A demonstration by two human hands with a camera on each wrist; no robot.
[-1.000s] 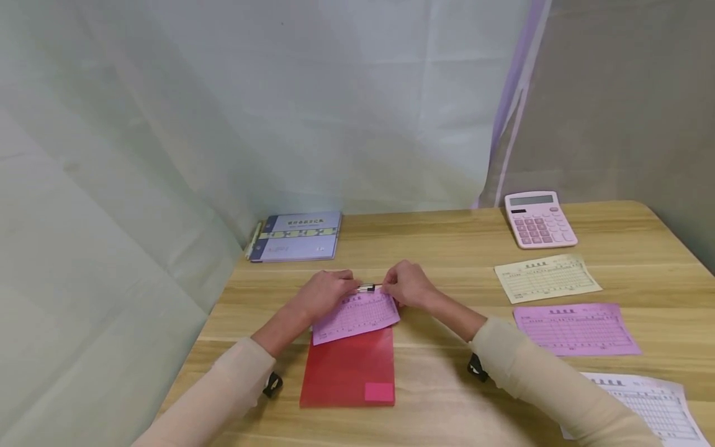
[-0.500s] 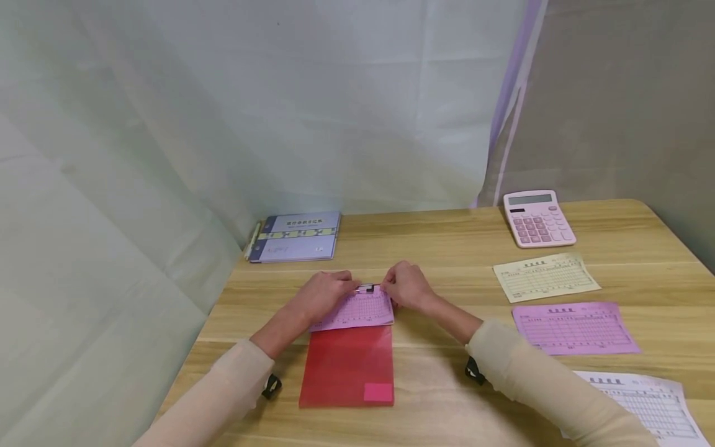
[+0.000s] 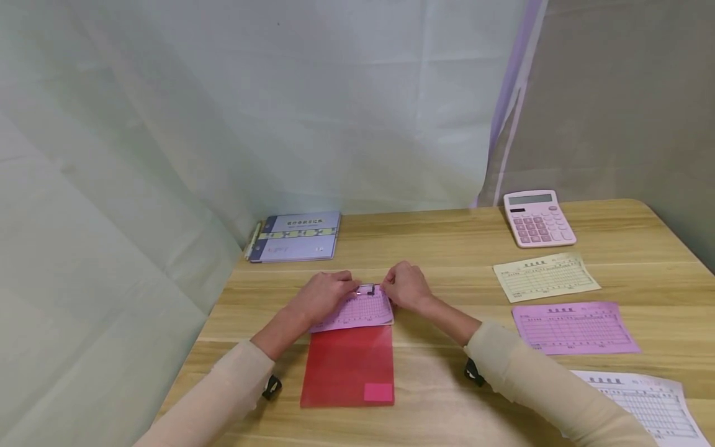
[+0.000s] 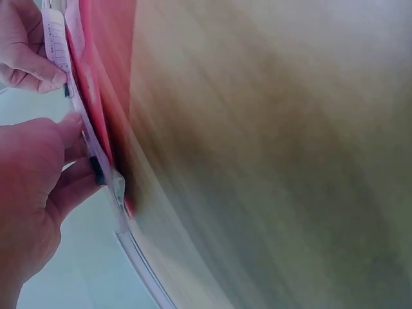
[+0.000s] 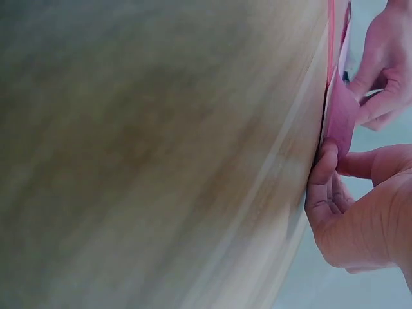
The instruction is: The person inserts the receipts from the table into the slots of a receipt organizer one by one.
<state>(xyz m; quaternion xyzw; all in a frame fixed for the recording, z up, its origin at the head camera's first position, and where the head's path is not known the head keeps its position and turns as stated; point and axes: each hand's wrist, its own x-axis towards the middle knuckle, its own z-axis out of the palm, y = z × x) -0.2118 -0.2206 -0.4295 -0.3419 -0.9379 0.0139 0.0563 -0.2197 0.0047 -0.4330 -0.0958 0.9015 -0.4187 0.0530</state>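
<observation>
Pinching gridded paper slip, printed unreadably small | with left hand and right hand, both curled | over far end of smooth red folder

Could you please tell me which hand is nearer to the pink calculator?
Right: the right hand, at the right corner of the held pink slip, is to the left of the pink calculator; the left hand, at that slip's left side, is even farther left.
</observation>
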